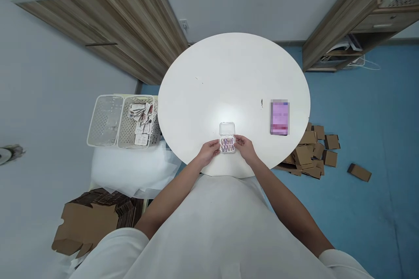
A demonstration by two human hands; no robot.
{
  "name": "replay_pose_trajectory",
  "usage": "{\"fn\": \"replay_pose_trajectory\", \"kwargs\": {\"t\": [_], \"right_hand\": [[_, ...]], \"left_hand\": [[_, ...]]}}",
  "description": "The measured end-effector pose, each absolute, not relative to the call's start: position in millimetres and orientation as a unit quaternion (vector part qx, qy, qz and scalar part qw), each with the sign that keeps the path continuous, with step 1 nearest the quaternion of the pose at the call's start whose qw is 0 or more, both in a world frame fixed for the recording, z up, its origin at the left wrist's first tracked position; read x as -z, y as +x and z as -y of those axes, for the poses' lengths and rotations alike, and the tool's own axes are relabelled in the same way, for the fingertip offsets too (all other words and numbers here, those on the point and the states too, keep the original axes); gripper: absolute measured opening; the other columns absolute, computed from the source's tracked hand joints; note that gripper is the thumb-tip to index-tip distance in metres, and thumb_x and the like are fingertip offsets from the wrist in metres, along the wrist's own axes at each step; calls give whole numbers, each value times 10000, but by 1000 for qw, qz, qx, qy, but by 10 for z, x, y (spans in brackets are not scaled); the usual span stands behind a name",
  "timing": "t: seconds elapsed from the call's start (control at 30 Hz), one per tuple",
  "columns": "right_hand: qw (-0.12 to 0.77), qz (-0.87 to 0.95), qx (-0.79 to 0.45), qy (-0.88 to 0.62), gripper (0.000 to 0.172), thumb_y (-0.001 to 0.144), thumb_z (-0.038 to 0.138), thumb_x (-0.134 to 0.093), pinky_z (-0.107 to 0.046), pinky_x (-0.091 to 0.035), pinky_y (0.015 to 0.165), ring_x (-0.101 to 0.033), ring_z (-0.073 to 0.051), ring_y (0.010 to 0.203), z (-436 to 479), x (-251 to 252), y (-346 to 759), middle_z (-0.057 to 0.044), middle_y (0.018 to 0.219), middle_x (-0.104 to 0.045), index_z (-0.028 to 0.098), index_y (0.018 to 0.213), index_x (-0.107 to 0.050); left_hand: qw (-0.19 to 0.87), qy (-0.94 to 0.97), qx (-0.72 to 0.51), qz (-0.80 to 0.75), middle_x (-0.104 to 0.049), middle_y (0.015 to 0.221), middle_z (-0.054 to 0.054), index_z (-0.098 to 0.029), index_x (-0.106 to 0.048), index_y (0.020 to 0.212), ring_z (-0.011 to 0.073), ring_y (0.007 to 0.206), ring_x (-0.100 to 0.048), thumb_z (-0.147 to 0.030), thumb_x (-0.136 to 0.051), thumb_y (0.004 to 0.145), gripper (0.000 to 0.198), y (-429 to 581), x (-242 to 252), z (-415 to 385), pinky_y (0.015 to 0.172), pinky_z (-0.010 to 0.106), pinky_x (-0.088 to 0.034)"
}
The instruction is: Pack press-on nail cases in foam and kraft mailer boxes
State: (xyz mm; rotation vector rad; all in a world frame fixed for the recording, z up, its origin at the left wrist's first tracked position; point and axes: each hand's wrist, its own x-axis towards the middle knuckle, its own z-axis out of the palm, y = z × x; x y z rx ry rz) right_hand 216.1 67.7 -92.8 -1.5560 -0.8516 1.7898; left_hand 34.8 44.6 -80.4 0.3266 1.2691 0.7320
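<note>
A small clear plastic case (pixel 227 144) lies near the front edge of the white oval table (pixel 235 69), its lid (pixel 227 128) flipped up on the far side. Inside it sit rows of small shiny pink-purple pieces that look like press-on nails. My left hand (pixel 209 151) pinches the left edge of the case between thumb and fingers. From the right, my right hand (pixel 245 147) grips the opposite edge in the same way. Both forearms reach in from below.
A phone (pixel 279 117) with a pinkish screen rests on the table's right side. White baskets (pixel 106 120), one with printed cards (pixel 142 120), stand at left above white sheeting (pixel 131 168). Folded cardboard (pixel 88 222) is stacked lower left; small cardboard boxes (pixel 306 154) pile on the blue floor.
</note>
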Motion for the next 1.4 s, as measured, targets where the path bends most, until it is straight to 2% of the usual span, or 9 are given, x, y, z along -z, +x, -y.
{"fn": "replay_pose_trajectory", "kwargs": {"t": [0.2,0.37,0.47,0.63,0.83,1.0,1.07,1.17,1.4], "right_hand": [[367,261,-731,-512,469,576,224,-673,-300,-451,759,-538,-117,782,-675,774,2139,-14,903,-561,221,1034,-567],[351,285,-749,-483,433,643,357,-645,-319,-458,742,-539,-111,718,-726,578,2048,-10,835,-593,208,1043,-571],[329,329,-731,-500,412,673,411,-605,-314,-459,728,-551,-116,743,-778,486,1982,-15,888,-606,227,1041,-571],[354,376,-696,-499,341,674,376,-611,-310,-464,750,-558,-123,837,-748,327,1911,-21,1020,-579,252,990,-580],[371,342,-736,-451,258,716,385,-578,-354,-495,733,-583,-149,834,-533,203,1878,-32,973,-603,241,929,-598],[393,316,-713,-487,335,752,402,-544,-351,-512,753,-600,-149,855,-370,162,1871,-30,1092,-559,281,1065,-533],[390,315,-706,-500,393,744,395,-559,-365,-521,756,-606,-155,858,-304,151,1864,-28,1102,-555,299,1118,-487],[381,318,-698,-516,414,712,363,-603,-380,-526,760,-612,-163,832,-233,152,1856,-35,1003,-594,267,1099,-491],[410,324,-638,-565,434,654,322,-647,-365,-527,740,-604,-166,820,-289,197,1913,-30,926,-613,239,1055,-503]], "left_hand": [[782,113,-352,-502,-636,849,65,-142,-648,938,74,674,-542,-199,-668,690,256,246,622,-461,666,208,-431],[793,179,-344,-469,-640,864,66,-145,-651,927,90,709,-551,-237,-667,692,253,81,505,-475,702,232,-427],[796,208,-325,-466,-634,840,66,-139,-651,906,86,697,-547,-257,-670,691,247,-15,443,-447,692,232,-424],[811,202,-319,-446,-623,822,65,-134,-641,916,80,687,-552,-257,-670,696,253,-107,389,-376,672,213,-432],[816,178,-344,-429,-625,879,81,-136,-632,925,98,738,-569,-214,-639,725,214,-105,379,-335,707,226,-456],[805,182,-371,-426,-624,897,75,-138,-629,929,91,732,-566,-204,-618,740,200,-67,371,-349,708,219,-464],[803,192,-373,-423,-620,921,76,-141,-625,944,93,756,-568,-218,-615,744,215,-51,363,-361,731,220,-461],[804,213,-371,-413,-608,980,88,-140,-611,978,107,817,-573,-248,-607,751,252,-20,342,-375,779,235,-453],[769,315,-320,-456,-576,1090,88,-226,-527,1118,162,926,-569,-450,-511,780,406,74,292,-319,794,306,-436]]}}
